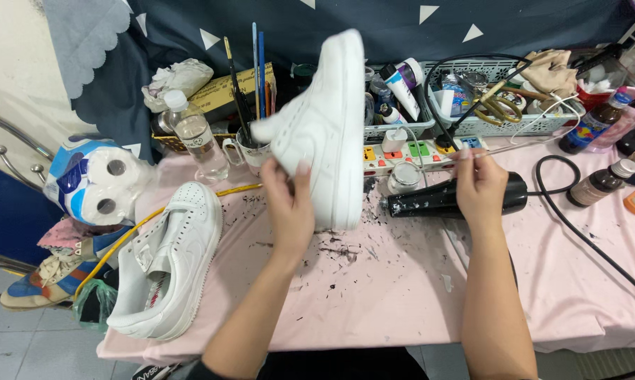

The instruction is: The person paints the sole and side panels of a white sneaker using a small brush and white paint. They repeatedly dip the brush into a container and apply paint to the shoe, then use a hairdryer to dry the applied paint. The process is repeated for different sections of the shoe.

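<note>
Clasping white sneaker (324, 127) in left hand (289, 207) grip, right hand (481, 186) wrapped around black hairdryer (437, 200)

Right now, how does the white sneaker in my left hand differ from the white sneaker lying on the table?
The held sneaker is lifted off the table in the left hand, tipped up on end with its toe low and its side and sole edge facing the camera. The resting sneaker lies flat at the table's left edge, untouched, its open top and strap showing. Both are all-white low-top sneakers of similar shape, seemingly a pair.
</note>
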